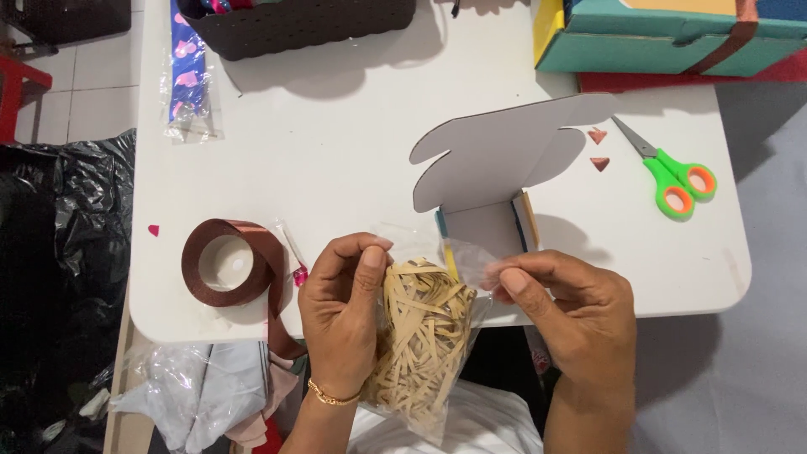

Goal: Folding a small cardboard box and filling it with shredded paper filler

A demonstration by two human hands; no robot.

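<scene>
1. Two bare hands hold a clear plastic bag of tan shredded paper (423, 336) at the near edge of a white table (336, 143).
2. The left hand (340, 324) is closed around the bag's left side, thumb and fingers pinching its upper edge.
3. The right hand (567, 311) pinches the bag's clear top edge between thumb and fingertips.
4. Just behind the bag stands an open cardboard box (496, 168) with its grey lid flap raised.
5. A roll of brown ribbon (229, 262) lies on the table left of the left hand.
6. Green scissors with orange-lined handles (672, 172) lie well apart on the right.
7. A dark perforated basket (298, 25) sits at the far edge.
</scene>
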